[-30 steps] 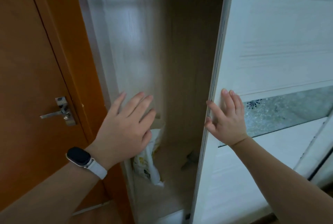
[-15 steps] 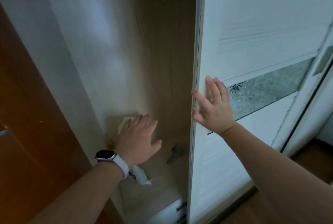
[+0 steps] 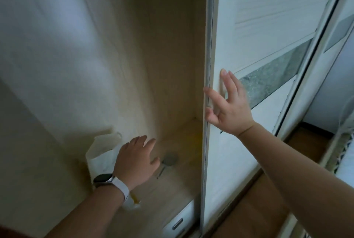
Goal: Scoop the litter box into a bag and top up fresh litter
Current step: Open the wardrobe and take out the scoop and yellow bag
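Shelf (image 3: 183, 138) holds one bag (image 3: 101, 151), one tool (image 3: 169, 158) (blurred); left hand (image 3: 137, 159), right hand (image 3: 228, 107), grips slack.

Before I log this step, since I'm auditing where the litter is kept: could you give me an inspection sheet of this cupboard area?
Surface: pale wooden cupboard floor, in shade.
Job's things: white bag standing by the cupboard's left wall; contents not visible.
Clutter: small grey object lying right of the bag; too blurred to identify.
Hands: left hand open, in front of the bag, contact unclear; right hand open, flat on the sliding door at its edge.
Cables: nothing seen.
Surroundings: drawer handle below the cupboard floor; wooden floor; smartwatch on the left wrist.
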A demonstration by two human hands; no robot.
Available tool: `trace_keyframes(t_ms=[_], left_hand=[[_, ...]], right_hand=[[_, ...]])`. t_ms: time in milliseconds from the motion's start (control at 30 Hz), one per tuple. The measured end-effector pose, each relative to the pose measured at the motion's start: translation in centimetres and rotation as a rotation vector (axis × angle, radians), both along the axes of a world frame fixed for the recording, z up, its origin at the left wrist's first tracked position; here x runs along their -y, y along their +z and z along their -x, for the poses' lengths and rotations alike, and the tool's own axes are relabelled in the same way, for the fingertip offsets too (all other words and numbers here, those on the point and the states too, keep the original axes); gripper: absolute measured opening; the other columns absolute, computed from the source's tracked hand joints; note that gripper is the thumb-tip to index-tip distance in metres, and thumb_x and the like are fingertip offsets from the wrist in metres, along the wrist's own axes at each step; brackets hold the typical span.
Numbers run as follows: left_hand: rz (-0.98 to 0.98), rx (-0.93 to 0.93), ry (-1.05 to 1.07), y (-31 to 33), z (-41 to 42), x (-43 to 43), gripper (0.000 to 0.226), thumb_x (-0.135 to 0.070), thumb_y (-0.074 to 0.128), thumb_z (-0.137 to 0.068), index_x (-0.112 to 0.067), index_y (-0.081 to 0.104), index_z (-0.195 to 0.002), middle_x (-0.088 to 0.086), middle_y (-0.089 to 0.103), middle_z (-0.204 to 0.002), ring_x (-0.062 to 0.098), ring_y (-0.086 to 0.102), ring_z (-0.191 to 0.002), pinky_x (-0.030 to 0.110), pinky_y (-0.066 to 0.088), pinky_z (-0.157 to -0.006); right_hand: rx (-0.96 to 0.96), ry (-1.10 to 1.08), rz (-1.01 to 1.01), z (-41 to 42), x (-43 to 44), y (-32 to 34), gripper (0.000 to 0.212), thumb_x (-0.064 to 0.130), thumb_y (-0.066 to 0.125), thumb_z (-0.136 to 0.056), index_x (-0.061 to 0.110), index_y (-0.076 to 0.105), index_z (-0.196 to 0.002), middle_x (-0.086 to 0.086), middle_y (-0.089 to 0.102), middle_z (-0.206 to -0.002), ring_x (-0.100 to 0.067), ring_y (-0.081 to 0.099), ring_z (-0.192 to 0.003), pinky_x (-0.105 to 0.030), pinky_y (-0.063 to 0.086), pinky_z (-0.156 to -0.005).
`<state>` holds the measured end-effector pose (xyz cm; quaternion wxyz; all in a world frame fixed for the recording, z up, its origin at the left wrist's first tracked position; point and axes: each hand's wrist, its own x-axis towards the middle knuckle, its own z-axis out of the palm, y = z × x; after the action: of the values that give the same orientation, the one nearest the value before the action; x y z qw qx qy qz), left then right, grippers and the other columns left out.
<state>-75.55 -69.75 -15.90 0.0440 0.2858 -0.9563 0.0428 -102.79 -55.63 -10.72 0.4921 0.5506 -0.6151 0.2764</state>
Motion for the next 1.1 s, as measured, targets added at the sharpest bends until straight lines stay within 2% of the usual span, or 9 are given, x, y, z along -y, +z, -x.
trace_keyframes(t_ms=[200,433,533,667,733,833,900,1000,1100], left_hand=[[-0.103,0.055,0.045,-2.3,6.1,2.2,0.058,-0.052,0.041,-0.093,-0.027,0.038,-0.145,-0.004,0.044,-0.146,0.018,0.044,-0.13,0.033,0.044,-0.099],[-0.254,0.107,0.144,-5.4,11.7,3.6,0.049,-0.047,0.044,-0.093,-0.022,0.045,-0.135,0.0,0.053,-0.13,0.023,0.05,-0.118,0.036,0.047,-0.09],[-0.32,0.129,0.173,-7.1,13.4,4.3,0.049,-0.046,0.045,-0.093,-0.02,0.046,-0.135,0.004,0.053,-0.131,0.026,0.05,-0.12,0.038,0.047,-0.093],[-0.444,0.177,0.235,-10.0,14.7,5.9,0.055,-0.048,0.043,-0.092,-0.023,0.04,-0.141,0.004,0.05,-0.136,0.026,0.049,-0.124,0.039,0.046,-0.096],[-0.491,0.212,0.26,-11.7,15.0,6.9,0.058,-0.054,0.041,-0.089,-0.023,0.044,-0.138,0.004,0.054,-0.129,0.026,0.053,-0.116,0.039,0.048,-0.092],[-0.527,0.253,0.247,-14.2,15.9,8.2,0.056,-0.059,0.037,-0.081,-0.023,0.054,-0.12,0.004,0.059,-0.108,0.025,0.059,-0.097,0.039,0.052,-0.083],[-0.565,0.257,0.238,-15.2,16.8,8.5,0.051,-0.057,0.041,-0.083,-0.025,0.054,-0.12,0.003,0.058,-0.108,0.025,0.058,-0.098,0.038,0.052,-0.084],[-0.586,0.251,0.194,-15.8,18.3,8.7,0.052,-0.053,0.046,-0.087,-0.027,0.05,-0.132,0.005,0.057,-0.124,0.026,0.055,-0.113,0.036,0.048,-0.091],[-0.59,0.243,0.157,-15.9,18.9,9.3,0.052,-0.054,0.046,-0.083,-0.029,0.052,-0.129,0.003,0.057,-0.124,0.024,0.055,-0.116,0.036,0.047,-0.093]], right_hand=[[-0.018,0.014,0.002,6.0,-0.2,-0.4,0.052,0.037,0.06,-0.079,0.022,0.049,-0.127,-0.023,0.03,-0.146,-0.05,0.04,-0.131,-0.058,0.039,-0.103],[-0.054,0.041,0.037,12.6,-0.5,-0.8,0.046,0.039,0.05,-0.085,0.017,0.049,-0.126,-0.027,0.025,-0.144,-0.053,0.04,-0.129,-0.06,0.04,-0.101],[-0.045,0.039,0.039,15.3,-0.8,-1.4,0.048,0.033,0.053,-0.083,0.016,0.046,-0.128,-0.025,0.016,-0.153,-0.048,0.03,-0.137,-0.059,0.038,-0.104],[-0.017,0.044,0.051,18.5,-1.1,-1.7,0.048,0.027,0.05,-0.085,0.011,0.043,-0.13,-0.007,-0.006,-0.163,-0.034,0.008,-0.149,-0.058,0.028,-0.112],[0.024,0.031,0.056,19.5,-1.3,-1.9,0.051,0.023,0.047,-0.086,0.012,0.036,-0.135,-0.003,-0.009,-0.163,-0.032,0.003,-0.149,-0.056,0.024,-0.115],[0.026,-0.009,0.042,20.2,-1.5,-2.3,0.067,0.017,0.047,-0.084,0.02,0.026,-0.147,-0.002,-0.012,-0.162,-0.031,0.0,-0.149,-0.056,0.022,-0.116],[0.005,-0.036,0.017,20.3,-1.7,-2.2,0.069,0.018,0.047,-0.086,0.021,0.022,-0.15,-0.002,-0.013,-0.162,-0.031,0.0,-0.149,-0.055,0.022,-0.116],[0.036,-0.11,0.009,19.3,-2.3,-2.4,0.073,0.02,0.05,-0.09,0.025,0.015,-0.154,-0.002,-0.01,-0.162,-0.029,0.002,-0.15,-0.053,0.023,-0.115],[0.127,-0.178,0.057,16.6,-2.6,-3.1,0.062,0.021,0.059,-0.085,0.016,0.032,-0.141,-0.013,0.015,-0.153,-0.032,0.018,-0.143,-0.059,0.033,-0.107]])
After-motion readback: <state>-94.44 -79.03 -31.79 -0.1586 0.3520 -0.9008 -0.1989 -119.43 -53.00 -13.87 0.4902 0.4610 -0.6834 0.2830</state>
